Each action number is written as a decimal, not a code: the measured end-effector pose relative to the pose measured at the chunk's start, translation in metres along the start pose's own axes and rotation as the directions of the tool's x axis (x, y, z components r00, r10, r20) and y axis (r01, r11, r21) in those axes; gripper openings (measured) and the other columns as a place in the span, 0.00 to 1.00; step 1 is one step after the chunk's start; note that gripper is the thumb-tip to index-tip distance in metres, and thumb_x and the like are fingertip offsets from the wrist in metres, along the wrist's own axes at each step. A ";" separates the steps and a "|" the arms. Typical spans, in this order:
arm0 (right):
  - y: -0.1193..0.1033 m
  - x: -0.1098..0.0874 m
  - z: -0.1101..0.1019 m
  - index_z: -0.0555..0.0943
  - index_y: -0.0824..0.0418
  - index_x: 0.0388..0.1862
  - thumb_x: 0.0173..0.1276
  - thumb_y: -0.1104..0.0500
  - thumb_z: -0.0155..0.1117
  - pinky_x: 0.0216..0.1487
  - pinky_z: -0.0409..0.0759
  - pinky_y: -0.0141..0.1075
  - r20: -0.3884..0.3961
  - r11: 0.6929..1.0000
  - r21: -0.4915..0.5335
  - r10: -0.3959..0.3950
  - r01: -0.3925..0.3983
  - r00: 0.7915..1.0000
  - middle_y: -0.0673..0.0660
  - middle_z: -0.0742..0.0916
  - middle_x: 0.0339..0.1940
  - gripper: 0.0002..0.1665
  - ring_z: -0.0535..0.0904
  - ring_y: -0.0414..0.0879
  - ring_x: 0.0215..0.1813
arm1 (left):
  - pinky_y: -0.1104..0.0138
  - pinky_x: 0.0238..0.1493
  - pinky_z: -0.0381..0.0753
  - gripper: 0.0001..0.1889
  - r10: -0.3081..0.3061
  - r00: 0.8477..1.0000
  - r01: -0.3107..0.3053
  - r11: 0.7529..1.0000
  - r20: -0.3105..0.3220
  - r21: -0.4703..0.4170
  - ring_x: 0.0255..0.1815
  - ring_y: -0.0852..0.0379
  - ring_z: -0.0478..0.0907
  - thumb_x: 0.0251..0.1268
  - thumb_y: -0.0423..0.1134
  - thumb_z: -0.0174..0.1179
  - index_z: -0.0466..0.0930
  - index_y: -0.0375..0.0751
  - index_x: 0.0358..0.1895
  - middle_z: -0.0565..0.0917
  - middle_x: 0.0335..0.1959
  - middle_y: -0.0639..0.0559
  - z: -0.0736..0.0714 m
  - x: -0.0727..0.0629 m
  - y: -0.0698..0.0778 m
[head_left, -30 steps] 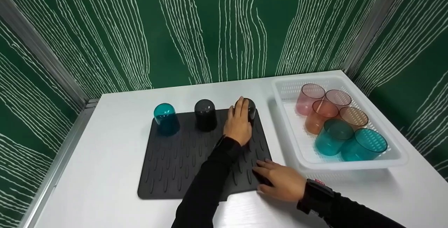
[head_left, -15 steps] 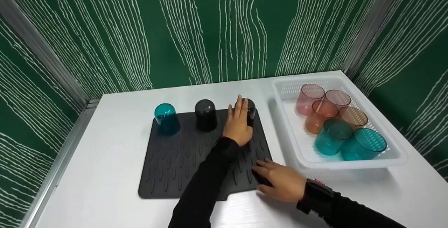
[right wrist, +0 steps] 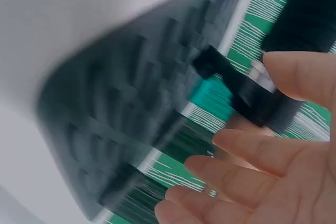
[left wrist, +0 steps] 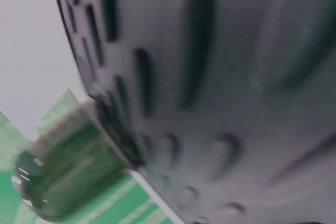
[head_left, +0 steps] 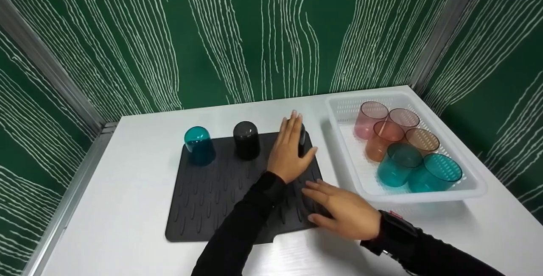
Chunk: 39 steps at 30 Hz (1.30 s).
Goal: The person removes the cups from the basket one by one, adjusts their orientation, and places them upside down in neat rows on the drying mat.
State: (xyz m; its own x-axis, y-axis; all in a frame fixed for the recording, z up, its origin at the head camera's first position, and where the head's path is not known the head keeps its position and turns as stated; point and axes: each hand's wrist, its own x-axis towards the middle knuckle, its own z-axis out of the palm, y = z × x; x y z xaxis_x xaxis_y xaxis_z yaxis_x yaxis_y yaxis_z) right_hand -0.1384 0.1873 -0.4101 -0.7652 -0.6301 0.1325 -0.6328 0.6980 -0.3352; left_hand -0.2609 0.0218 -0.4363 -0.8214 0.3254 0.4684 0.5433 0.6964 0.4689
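Observation:
On the dark ridged drying mat point(head_left: 212, 212), my left hand point(head_left: 290, 153) hovers at or beside a smoky grey tumbler point(head_left: 302, 136), mostly hidden behind it. Its fingers are straight and the thumb stands out. Whether it touches the tumbler, I cannot tell. My right hand point(head_left: 348, 212) is over the mat's near right corner, fingers spread and holding nothing; the right wrist view shows its palm side point(right wrist: 252, 182). Another smoky grey tumbler point(head_left: 246, 140) and a teal tumbler point(head_left: 199, 145) stand upside down along the mat's back edge. A tumbler point(left wrist: 73, 166) appears blurred in the left wrist view.
A white perforated basket point(head_left: 352, 170) stands at the right of the white table point(head_left: 110, 208). Upright inside are pink point(head_left: 369, 123), orange point(head_left: 384, 142) and teal tumblers point(head_left: 396, 168), several in all. Green walls with white lines rise behind the table.
My left hand's fingers have straightened and its thumb has swung away from the grey tumbler. The right hand has lifted slightly off the mat corner. The head view has shifted a little.

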 end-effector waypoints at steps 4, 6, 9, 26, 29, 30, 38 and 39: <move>0.000 -0.003 -0.021 0.77 0.60 0.64 0.67 0.48 0.66 0.67 0.69 0.58 -0.119 0.999 -0.052 -0.004 -0.002 0.993 0.64 0.78 0.66 0.30 0.71 0.63 0.69 | 0.56 0.78 0.53 0.45 0.021 1.000 -0.020 0.995 0.008 -0.098 0.81 0.46 0.44 0.70 0.55 0.56 0.42 0.40 0.79 0.45 0.81 0.46 0.000 -0.006 0.014; 0.003 -0.004 -0.033 0.78 0.59 0.63 0.65 0.48 0.68 0.68 0.67 0.60 -0.171 0.997 -0.069 0.009 -0.021 0.985 0.64 0.80 0.65 0.30 0.72 0.64 0.69 | 0.56 0.78 0.54 0.44 -0.020 0.999 0.028 0.981 0.043 -0.190 0.81 0.48 0.45 0.71 0.53 0.56 0.41 0.41 0.79 0.45 0.81 0.46 0.002 -0.009 0.019; 0.010 -0.006 -0.049 0.78 0.58 0.63 0.64 0.49 0.69 0.69 0.63 0.63 -0.224 0.995 -0.081 0.038 -0.057 0.974 0.64 0.80 0.64 0.30 0.71 0.65 0.69 | 0.56 0.78 0.53 0.44 -0.099 0.989 0.130 0.935 0.109 -0.331 0.81 0.50 0.46 0.71 0.50 0.56 0.40 0.40 0.79 0.46 0.81 0.44 0.008 -0.015 0.026; 0.083 -0.024 -0.090 0.74 0.66 0.64 0.57 0.51 0.74 0.59 0.70 0.66 -0.315 0.944 -0.192 0.199 -0.267 0.928 0.71 0.78 0.62 0.39 0.72 0.67 0.65 | 0.58 0.69 0.68 0.55 -0.347 0.803 0.564 0.705 0.485 -0.430 0.72 0.49 0.66 0.54 0.66 0.65 0.46 0.45 0.78 0.66 0.73 0.44 0.036 -0.048 0.087; 0.094 -0.025 -0.094 0.75 0.66 0.63 0.57 0.52 0.74 0.60 0.68 0.67 -0.279 0.935 -0.171 0.256 -0.310 0.925 0.72 0.79 0.61 0.37 0.71 0.69 0.64 | 0.59 0.64 0.73 0.51 -0.356 0.790 0.573 0.717 0.500 -0.395 0.66 0.49 0.72 0.54 0.66 0.65 0.52 0.46 0.76 0.73 0.68 0.48 0.038 -0.049 0.092; 0.098 -0.025 -0.095 0.75 0.66 0.63 0.58 0.52 0.74 0.59 0.69 0.67 -0.268 0.931 -0.166 0.274 -0.325 0.924 0.72 0.79 0.60 0.37 0.72 0.69 0.63 | 0.60 0.63 0.73 0.50 -0.361 0.783 0.581 0.716 0.506 -0.388 0.66 0.50 0.73 0.54 0.65 0.66 0.54 0.47 0.76 0.74 0.67 0.50 0.038 -0.050 0.093; 0.115 -0.028 -0.094 0.78 0.68 0.53 0.58 0.51 0.72 0.46 0.77 0.59 -0.234 0.901 -0.159 0.363 -0.404 0.902 0.68 0.86 0.43 0.29 0.81 0.64 0.45 | 0.68 0.54 0.77 0.35 -0.286 0.795 0.575 0.637 0.534 -0.514 0.64 0.52 0.75 0.61 0.53 0.66 0.65 0.45 0.68 0.78 0.62 0.49 0.045 -0.053 0.094; 0.117 -0.027 -0.094 0.78 0.68 0.52 0.58 0.51 0.72 0.45 0.77 0.59 -0.227 0.898 -0.160 0.371 -0.410 0.900 0.68 0.86 0.43 0.29 0.81 0.64 0.44 | 0.69 0.53 0.77 0.33 -0.279 0.801 0.568 0.630 0.529 -0.529 0.63 0.53 0.76 0.61 0.52 0.66 0.66 0.45 0.66 0.78 0.60 0.50 0.045 -0.053 0.094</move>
State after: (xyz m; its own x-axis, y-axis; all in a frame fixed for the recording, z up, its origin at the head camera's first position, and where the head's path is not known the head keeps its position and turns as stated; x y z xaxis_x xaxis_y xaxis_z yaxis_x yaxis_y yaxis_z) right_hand -0.2026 0.3180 -0.3652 -0.9508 -0.2308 0.2068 -0.2730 0.9396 -0.2064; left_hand -0.1739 0.0989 -0.4511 -0.9015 0.4053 -0.1514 -0.0329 0.2848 0.9580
